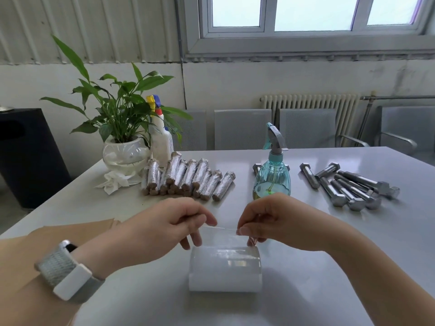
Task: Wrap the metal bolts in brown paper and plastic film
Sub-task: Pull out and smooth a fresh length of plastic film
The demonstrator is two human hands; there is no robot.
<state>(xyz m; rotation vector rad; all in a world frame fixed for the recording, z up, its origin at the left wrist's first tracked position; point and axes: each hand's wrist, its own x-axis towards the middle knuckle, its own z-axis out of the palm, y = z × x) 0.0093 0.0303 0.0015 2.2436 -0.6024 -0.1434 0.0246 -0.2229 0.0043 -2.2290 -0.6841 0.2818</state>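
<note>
A roll of clear plastic film (225, 269) lies on the white table (329, 267) near its front edge. My left hand (164, 227) and my right hand (277, 222) each pinch a corner of the film's free edge (221, 234), holding it stretched just above and behind the roll. Sheets of brown paper (58, 234) lie at the left, partly under my left forearm. Several bare metal bolts (350, 187) lie in a heap at the right. A stack of several wrapped bolts (188, 178) sits at the centre left.
A teal spray bottle (272, 172) stands just beyond my right hand, with one bolt (256, 168) behind it. A potted plant (122, 128), a white spray bottle (161, 140) and crumpled tissue (115, 181) stand at the back left. Grey chairs (242, 129) line the far side.
</note>
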